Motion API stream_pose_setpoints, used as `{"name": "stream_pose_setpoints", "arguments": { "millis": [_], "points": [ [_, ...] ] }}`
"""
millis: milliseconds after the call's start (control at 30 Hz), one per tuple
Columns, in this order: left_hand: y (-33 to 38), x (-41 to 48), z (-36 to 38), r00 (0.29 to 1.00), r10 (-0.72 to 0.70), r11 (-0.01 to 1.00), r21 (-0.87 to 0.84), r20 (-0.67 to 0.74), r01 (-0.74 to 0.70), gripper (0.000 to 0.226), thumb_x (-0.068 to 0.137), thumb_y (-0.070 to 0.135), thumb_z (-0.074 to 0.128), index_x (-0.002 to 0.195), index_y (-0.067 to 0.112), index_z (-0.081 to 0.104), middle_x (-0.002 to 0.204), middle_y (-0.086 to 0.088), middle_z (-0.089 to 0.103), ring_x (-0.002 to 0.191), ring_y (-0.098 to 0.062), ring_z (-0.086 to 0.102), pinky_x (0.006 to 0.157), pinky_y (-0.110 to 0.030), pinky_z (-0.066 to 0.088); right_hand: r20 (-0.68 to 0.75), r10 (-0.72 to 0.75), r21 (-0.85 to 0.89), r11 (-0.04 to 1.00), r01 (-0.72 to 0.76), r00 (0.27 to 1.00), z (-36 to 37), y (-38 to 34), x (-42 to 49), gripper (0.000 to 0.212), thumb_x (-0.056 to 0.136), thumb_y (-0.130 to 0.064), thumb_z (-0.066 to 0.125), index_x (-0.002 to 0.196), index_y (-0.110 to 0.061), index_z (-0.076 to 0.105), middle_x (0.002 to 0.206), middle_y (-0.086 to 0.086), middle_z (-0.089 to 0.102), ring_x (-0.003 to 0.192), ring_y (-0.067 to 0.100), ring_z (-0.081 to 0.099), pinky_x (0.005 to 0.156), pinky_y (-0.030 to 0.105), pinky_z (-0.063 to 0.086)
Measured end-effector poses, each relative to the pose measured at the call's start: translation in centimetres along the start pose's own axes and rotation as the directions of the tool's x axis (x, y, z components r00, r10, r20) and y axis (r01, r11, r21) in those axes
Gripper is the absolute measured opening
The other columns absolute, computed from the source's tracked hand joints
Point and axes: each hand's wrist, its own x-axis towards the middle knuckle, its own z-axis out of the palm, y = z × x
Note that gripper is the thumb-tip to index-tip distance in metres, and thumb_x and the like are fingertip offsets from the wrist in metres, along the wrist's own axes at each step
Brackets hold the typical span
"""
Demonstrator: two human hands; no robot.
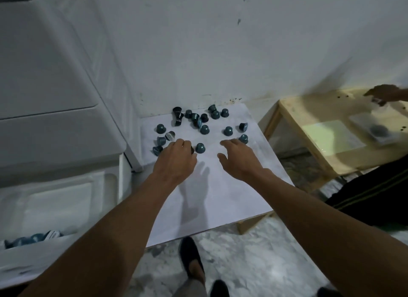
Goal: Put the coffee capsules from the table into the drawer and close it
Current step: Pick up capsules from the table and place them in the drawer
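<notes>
Both arms reached straight out over the white worktop (223, 199), forearms bare, wrists low. The left hand (176, 157) hung palm-down with its fingers curled under, knuckles up, closed round a dark capsule (192, 150) that peeked out on the thumb side. Just beside it stood a teal capsule (200, 148), upright, not touched.

The right hand (238, 157) was spread and relaxed, thumb out to the side, fingers stretched forward and holding nothing. Its fingertips came up just short of another capsule (243, 139); whether they touched it could not be told.

The rest of the capsules (204, 129) lay scattered across the far half of the worktop, some upright, some tipped on their sides, thickest near the wall (220, 53).

Down at the left, the drawer (55, 208) stood pulled open, and a few blue capsules in it (33, 239) showed at its near end.

At the right sat a wooden table (313, 146), with someone else's hand (385, 95) over it, blurred.
</notes>
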Motion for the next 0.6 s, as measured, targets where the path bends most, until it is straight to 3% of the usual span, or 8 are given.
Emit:
{"name": "stream_pose_setpoints", "arguments": {
  "millis": [300,600],
  "points": [
    [-3.1,7.5,2.5,0.987,-0.063,0.998,-0.015,0.151,0.066,0.03,0.096,0.03,0.046,0.112,0.007,0.054,0.116,-0.011,0.056,0.107,-0.026,0.054,0.082,-0.034,0.045,0.125,0.005,0.014,1.0,-0.006,0.992,2.0,0.0,8.3,0.044,0.094,-0.025,0.052,0.136,-0.012,0.047,0.133,0.013,0.053,0.12,0.032,0.052,0.096,0.038,0.046],
    [-4.8,10.9,7.1,0.926,-0.127,0.984,-0.076,0.355,0.164,0.024,0.091,0.028,0.05,0.106,0.01,0.054,0.107,-0.008,0.055,0.098,-0.028,0.057,0.078,-0.039,0.05,0.304,-0.008,0.009,1.0,0.005,0.953,5.6,0.4,13.6,0.037,0.091,-0.019,0.054,0.128,-0.011,0.05,0.122,0.013,0.055,0.109,0.035,0.056,0.091,0.04,0.048]
  ]
}}
